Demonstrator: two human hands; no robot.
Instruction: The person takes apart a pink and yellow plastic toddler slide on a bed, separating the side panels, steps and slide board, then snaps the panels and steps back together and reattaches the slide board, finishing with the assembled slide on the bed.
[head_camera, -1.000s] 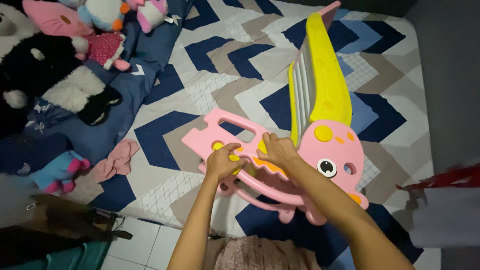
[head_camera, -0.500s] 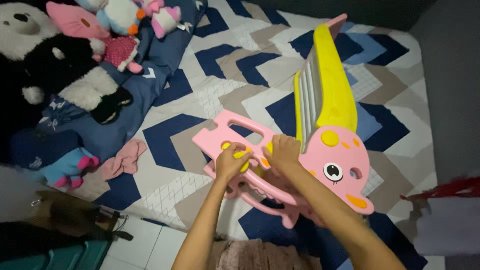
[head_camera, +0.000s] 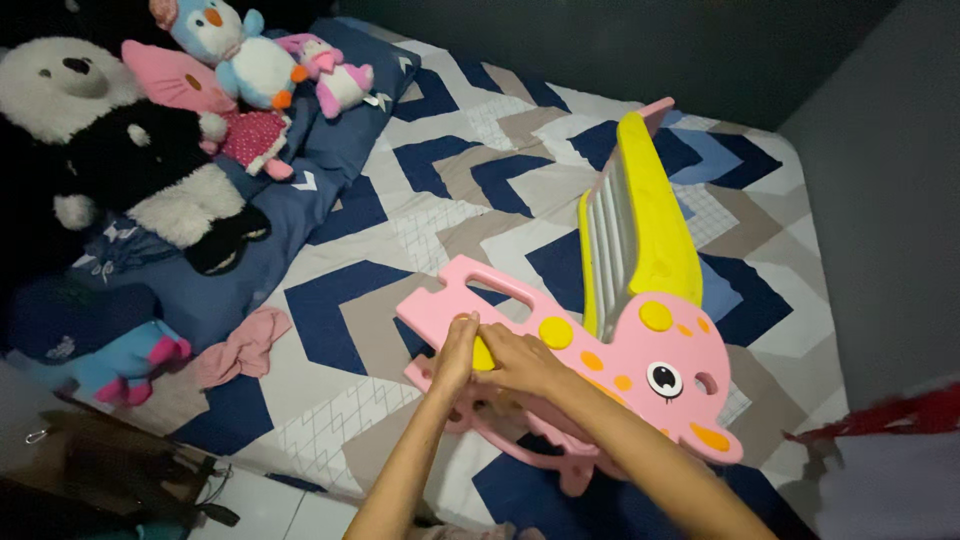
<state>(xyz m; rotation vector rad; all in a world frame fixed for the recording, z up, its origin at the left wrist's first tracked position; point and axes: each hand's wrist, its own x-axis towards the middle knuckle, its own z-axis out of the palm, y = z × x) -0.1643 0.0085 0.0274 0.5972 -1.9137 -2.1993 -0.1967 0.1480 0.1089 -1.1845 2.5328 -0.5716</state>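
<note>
Both hands meet on a pink toy slide (head_camera: 640, 370) lying on its side on the patterned bed sheet (head_camera: 440, 200), its yellow chute (head_camera: 645, 230) pointing away. The left hand (head_camera: 458, 352) and right hand (head_camera: 520, 360) have fingers curled together, pinching a yellow knob (head_camera: 483, 354) on the pink panel. Stuffed toys (head_camera: 150, 150) lie along the blue pillow (head_camera: 330, 150), well apart.

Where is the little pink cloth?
In the head view the crumpled pink cloth lies on the left side of the bed, just right of the blue and pink plush toy and left of the left hand.
</note>
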